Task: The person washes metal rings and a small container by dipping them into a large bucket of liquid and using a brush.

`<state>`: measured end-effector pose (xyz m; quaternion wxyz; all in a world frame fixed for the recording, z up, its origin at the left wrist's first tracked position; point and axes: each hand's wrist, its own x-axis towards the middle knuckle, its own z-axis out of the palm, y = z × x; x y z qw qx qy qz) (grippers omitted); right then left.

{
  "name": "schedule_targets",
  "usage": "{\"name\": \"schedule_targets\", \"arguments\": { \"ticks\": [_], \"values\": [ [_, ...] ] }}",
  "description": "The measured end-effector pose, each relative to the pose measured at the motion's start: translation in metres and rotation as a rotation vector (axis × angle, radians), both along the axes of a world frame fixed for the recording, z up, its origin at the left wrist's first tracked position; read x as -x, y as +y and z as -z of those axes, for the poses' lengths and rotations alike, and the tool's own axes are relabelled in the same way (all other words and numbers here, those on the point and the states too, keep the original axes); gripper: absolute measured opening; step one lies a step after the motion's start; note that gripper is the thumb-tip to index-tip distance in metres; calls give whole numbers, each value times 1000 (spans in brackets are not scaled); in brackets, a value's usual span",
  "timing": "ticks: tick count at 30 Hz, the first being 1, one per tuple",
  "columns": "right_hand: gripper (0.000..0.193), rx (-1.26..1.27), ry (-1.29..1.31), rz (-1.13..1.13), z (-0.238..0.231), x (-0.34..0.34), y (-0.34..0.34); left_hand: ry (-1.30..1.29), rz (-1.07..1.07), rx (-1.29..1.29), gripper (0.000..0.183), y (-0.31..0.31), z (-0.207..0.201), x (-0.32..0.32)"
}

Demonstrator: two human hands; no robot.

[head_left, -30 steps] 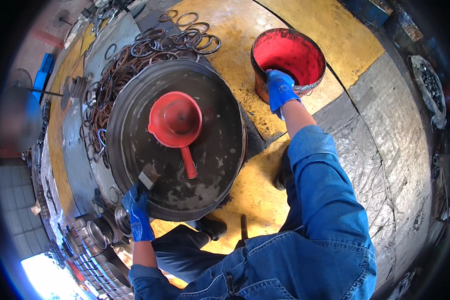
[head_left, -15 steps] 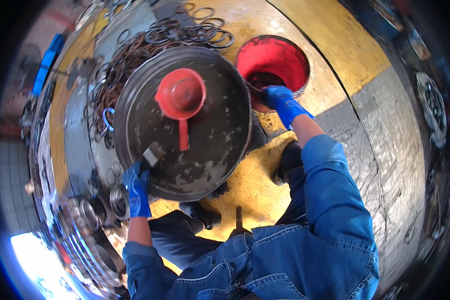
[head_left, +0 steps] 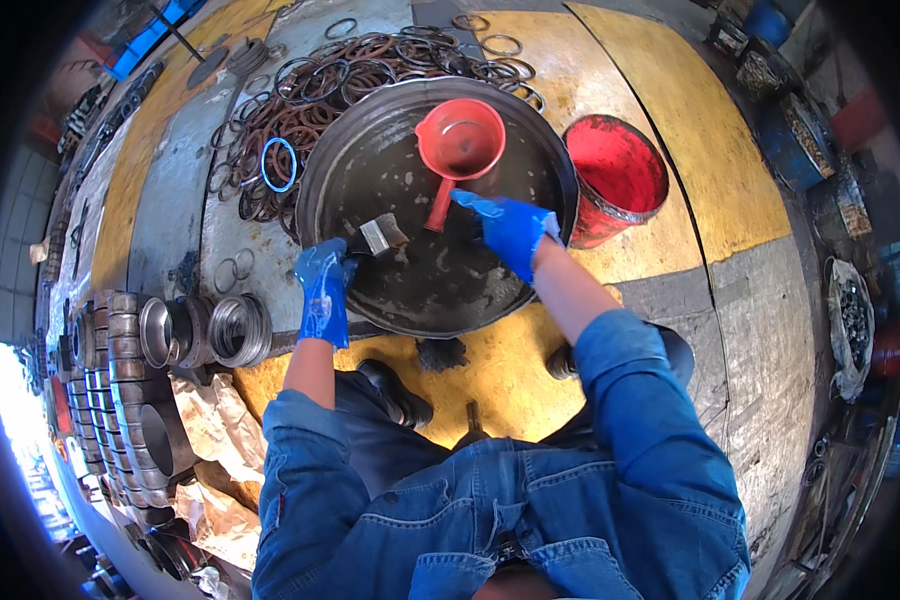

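A broad, dark round tub [head_left: 435, 305] stands before me, holding dark liquid. A red plastic dipper [head_left: 462, 138] floats or rests in it, its handle toward me. Gloved in blue, my left hand [head_left: 322, 290] is at the tub's left rim, closed around a flat paintbrush [head_left: 378, 236] whose bristles point over the liquid. My right hand [head_left: 515, 232], in a matching glove, hovers above the tub with its fingers stretched toward the dipper's handle; nothing shows in it. Just right of the tub is a red bucket [head_left: 618, 178] with a dirty rim.
Many dark metal rings [head_left: 360, 75] lie heaped beyond and left of the tub, among them one blue-edged ring [head_left: 278, 164]. Stacked metal cylinders [head_left: 120, 370] and brown paper [head_left: 220, 430] are at my left. A clear bag [head_left: 850, 330] lies far right.
My right hand has left the red bucket's near rim and moved left over the tub, toward the dipper's handle. The view has swung, and my left hand still holds the paintbrush.
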<state>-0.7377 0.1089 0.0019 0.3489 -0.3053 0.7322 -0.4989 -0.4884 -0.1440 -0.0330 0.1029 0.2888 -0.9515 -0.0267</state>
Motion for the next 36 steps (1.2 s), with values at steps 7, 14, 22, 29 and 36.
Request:
{"name": "schedule_targets", "arguments": {
  "ticks": [7,14,22,29,36],
  "values": [
    [57,-372,-99,301,-44,-21,-96,12,-65,-1,26,-3,1,-19],
    [50,-326,160,-28,3,-4,-114,-16,-63,-51,28,0,-2,-21],
    [47,-261,72,265,23,23,-87,1,-41,-38,26,-8,17,-16],
    [42,-923,919,-85,-17,28,-46,-338,-97,-107,30,0,-23,-6],
    [64,-1116,761,-74,29,42,-32,-288,-107,69,10,11,4,-13]
  ]
}}
